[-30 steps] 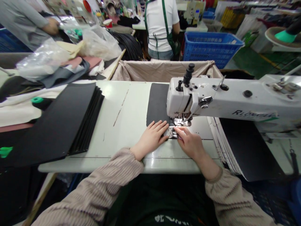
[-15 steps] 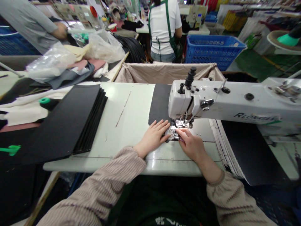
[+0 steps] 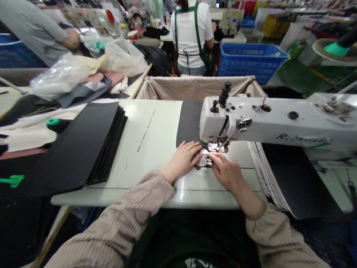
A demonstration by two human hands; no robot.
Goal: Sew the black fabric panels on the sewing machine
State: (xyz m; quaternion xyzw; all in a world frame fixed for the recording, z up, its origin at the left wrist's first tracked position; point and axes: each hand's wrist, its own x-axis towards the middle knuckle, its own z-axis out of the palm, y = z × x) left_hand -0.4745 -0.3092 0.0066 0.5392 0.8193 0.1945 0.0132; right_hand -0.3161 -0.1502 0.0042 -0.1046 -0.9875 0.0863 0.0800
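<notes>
A dark sheet of material [image 3: 190, 121] lies on the sewing machine bed, its near end by the presser foot [image 3: 217, 147]. My left hand [image 3: 183, 158] rests flat with fingers stretched, fingertips at the sheet's near edge, thumb by the metal plate [image 3: 205, 160]. On the other side of that plate is my right hand [image 3: 227, 170], its thumb and fingers pressed together just in front of the foot. A small purplish bit shows at its fingertips, too little to name. The white sewing machine [image 3: 256, 121] reaches in from the right, its head above the sheet.
Left of the machine stands a stack of black panels [image 3: 92, 145]; another stack [image 3: 295, 178] lies to the right under the arm. A cloth-lined bin [image 3: 195, 87] is behind the table. Farther back are a blue crate [image 3: 251, 59] and two people [image 3: 192, 37] at work.
The view has shifted very slightly. Both hands and the dark sheet stay in nearly the same place by the presser foot.
</notes>
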